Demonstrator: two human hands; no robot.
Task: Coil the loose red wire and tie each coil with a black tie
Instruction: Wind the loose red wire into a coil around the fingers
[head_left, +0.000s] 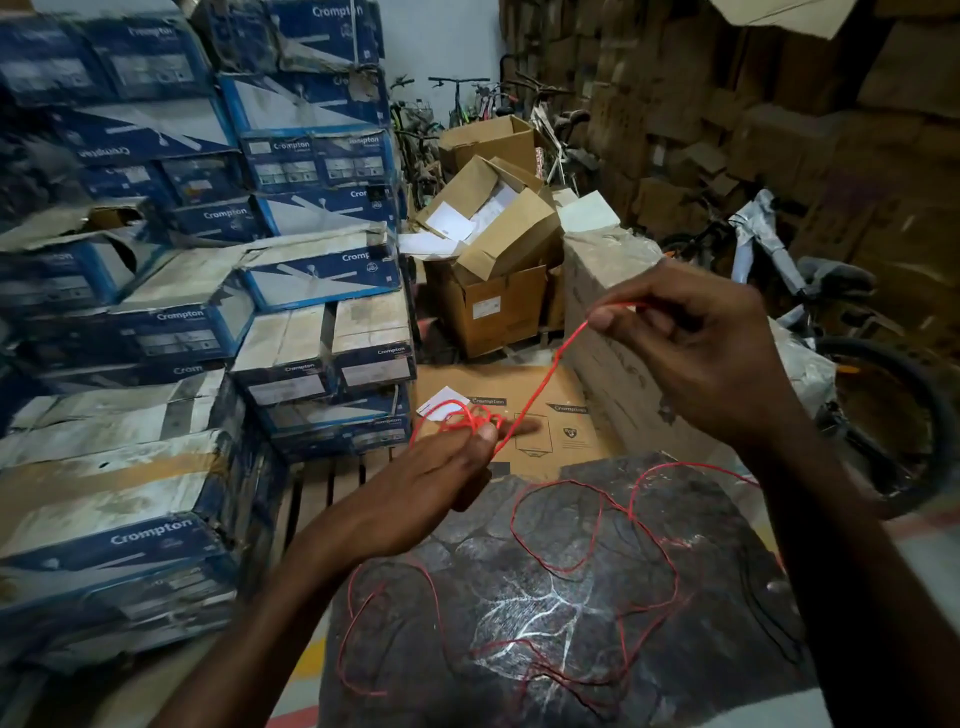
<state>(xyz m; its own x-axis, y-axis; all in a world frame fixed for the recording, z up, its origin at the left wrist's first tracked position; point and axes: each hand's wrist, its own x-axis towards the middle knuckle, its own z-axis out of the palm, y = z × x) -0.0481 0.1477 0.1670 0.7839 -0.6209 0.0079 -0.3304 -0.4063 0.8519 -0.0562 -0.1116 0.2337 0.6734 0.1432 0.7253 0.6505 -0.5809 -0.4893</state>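
A thin red wire (540, 384) runs taut between my two hands. My left hand (441, 473) holds a small bunch of red loops (467, 418) wound around its fingertips. My right hand (696, 353), higher and to the right, pinches the wire between thumb and forefinger. The loose remainder of the red wire (597, 566) sprawls in wide tangled loops over a dark patterned cloth (545, 623) below my hands. A thin black strand (769, 634) lies at the right of the cloth; I cannot tell whether it is a tie.
Stacked blue and white Crompton boxes (171, 332) fill the left side. Brown cartons (493, 291) with papers stand ahead, a flat carton (561, 415) lies under my hands. Bicycles (810, 291) lean at the right against a wall of brown boxes.
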